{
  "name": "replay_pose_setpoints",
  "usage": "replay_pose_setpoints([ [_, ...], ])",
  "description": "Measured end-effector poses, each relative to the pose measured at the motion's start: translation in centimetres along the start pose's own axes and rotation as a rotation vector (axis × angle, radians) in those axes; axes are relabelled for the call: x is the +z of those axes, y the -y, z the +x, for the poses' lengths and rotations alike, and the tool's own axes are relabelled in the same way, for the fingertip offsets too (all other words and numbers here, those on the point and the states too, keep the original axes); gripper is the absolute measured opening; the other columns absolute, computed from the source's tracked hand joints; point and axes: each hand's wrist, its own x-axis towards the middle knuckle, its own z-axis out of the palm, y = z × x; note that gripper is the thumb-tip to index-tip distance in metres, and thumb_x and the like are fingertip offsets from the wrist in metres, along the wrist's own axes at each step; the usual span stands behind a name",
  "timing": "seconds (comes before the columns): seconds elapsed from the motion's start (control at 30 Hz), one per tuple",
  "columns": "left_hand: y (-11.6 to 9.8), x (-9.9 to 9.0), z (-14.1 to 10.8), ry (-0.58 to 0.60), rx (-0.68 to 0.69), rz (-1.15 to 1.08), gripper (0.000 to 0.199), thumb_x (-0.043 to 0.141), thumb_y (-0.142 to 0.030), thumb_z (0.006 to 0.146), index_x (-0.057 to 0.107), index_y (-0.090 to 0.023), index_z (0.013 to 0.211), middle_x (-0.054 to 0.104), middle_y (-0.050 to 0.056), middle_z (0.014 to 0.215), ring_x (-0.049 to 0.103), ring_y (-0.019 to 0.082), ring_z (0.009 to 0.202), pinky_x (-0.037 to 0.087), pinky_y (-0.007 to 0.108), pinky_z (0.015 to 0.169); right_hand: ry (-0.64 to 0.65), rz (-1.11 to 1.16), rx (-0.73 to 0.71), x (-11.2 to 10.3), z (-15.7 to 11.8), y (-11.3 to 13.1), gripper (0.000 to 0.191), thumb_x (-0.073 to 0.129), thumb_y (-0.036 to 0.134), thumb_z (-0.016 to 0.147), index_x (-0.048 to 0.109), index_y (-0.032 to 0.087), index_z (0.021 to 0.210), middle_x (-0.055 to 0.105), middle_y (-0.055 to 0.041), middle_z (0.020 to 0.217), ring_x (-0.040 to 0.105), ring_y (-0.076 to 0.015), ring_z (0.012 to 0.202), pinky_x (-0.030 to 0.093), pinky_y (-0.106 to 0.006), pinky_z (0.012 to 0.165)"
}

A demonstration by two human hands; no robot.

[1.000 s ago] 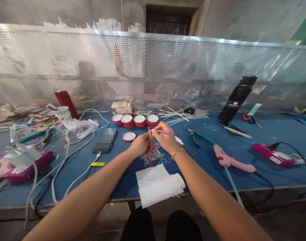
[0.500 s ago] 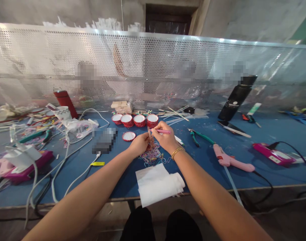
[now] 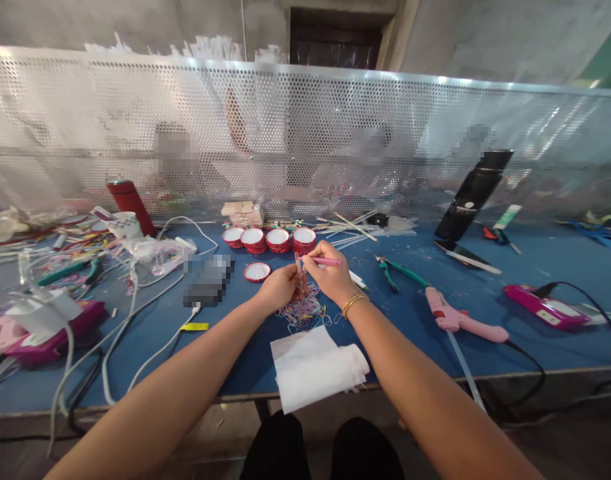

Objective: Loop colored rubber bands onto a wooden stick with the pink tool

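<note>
My left hand [image 3: 280, 288] is closed on a small flat stick [image 3: 299, 263], held upright above a tangle of colourful bands [image 3: 305, 312]. A pink pen [image 3: 327, 262] is pinched in my right hand [image 3: 330, 270], its tip touching or very near the stick. Behind my hands stand several red-rimmed round pieces with white tops [image 3: 278, 238] in short stacks. One more red-rimmed round piece [image 3: 257, 272] lies just left of my left hand. Nearer to me is a folded white cloth [image 3: 315, 370].
On the right lie green-handled pliers [image 3: 405, 270], a pink glue gun [image 3: 460, 320] and a black bottle [image 3: 468, 200]. To the left are a phone [image 3: 209, 280], white cables, a red bottle [image 3: 131, 205] and a white cup [image 3: 125, 225]. A perforated screen [image 3: 265, 140] spans the back.
</note>
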Motion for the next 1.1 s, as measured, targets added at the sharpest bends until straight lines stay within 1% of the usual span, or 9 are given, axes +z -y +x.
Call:
replay_pose_setpoints([
  [0.1,0.01,0.02,0.0,-0.001,-0.026,-0.013,0.013,0.056,-0.025,0.089,0.055,-0.018,0.078,0.066,0.001,0.065,0.055,0.011,0.046,0.04,0.02,0.045,-0.025,-0.028,0.013,-0.07,0.1,-0.24,0.017,0.061,0.032,0.082,0.051,0.024,0.07,0.061,0.0009,0.065,0.059,-0.0175,0.063,0.044,-0.03,0.062],
  [0.2,0.02,0.03,0.01,-0.006,-0.022,-0.017,0.013,0.057,-0.025,0.088,0.055,-0.018,0.077,0.066,0.001,0.064,0.056,0.011,0.046,0.041,0.02,0.045,-0.041,-0.024,0.012,-0.13,0.1,-0.18,0.017,0.061,0.031,0.082,0.051,0.024,0.07,0.062,0.0006,0.065,0.059,-0.0178,0.063,0.045,-0.03,0.063],
  [0.43,0.02,-0.04,0.0,0.0,0.008,-0.019,0.014,0.06,-0.027,0.088,0.056,-0.018,0.077,0.065,0.0,0.063,0.055,0.01,0.045,0.041,0.019,0.044,-0.007,-0.013,0.004,0.04,-0.07,0.32,0.018,0.061,0.032,0.083,0.051,0.024,0.069,0.063,0.0004,0.067,0.06,-0.0172,0.064,0.045,-0.029,0.064],
  [0.67,0.12,-0.08,0.01,0.004,-0.005,-0.018,0.014,0.059,-0.026,0.087,0.054,-0.018,0.077,0.065,0.001,0.064,0.056,0.011,0.046,0.041,0.019,0.044,-0.043,-0.036,0.018,-0.13,0.08,0.04,0.018,0.061,0.032,0.082,0.052,0.025,0.069,0.061,0.001,0.064,0.058,-0.017,0.062,0.044,-0.029,0.062],
  [0.8,0.0,-0.08,-0.1,-0.009,0.004,0.017,0.013,0.055,-0.026,0.089,0.056,-0.018,0.079,0.065,0.001,0.064,0.056,0.011,0.046,0.042,0.02,0.045,-0.027,-0.019,-0.007,-0.08,-0.05,0.41,0.018,0.061,0.032,0.083,0.052,0.024,0.069,0.062,0.0006,0.066,0.059,-0.0173,0.064,0.044,-0.029,0.064],
  [0.93,-0.05,-0.11,-0.11,0.002,0.02,0.01,0.013,0.057,-0.027,0.088,0.056,-0.017,0.079,0.065,0.001,0.064,0.056,0.01,0.046,0.042,0.019,0.046,-0.022,-0.027,-0.009,0.07,-0.08,0.47,0.019,0.061,0.031,0.083,0.052,0.024,0.068,0.062,0.0015,0.065,0.059,-0.0168,0.063,0.044,-0.029,0.063],
  [1.1,0.38,-0.19,0.15,0.002,-0.011,-0.001,0.014,0.056,-0.027,0.089,0.055,-0.018,0.079,0.067,0.002,0.067,0.057,0.011,0.047,0.042,0.02,0.045,-0.045,-0.064,-0.008,0.02,0.01,0.25,0.019,0.061,0.032,0.083,0.05,0.025,0.068,0.061,0.0015,0.064,0.058,-0.0171,0.062,0.044,-0.029,0.062],
])
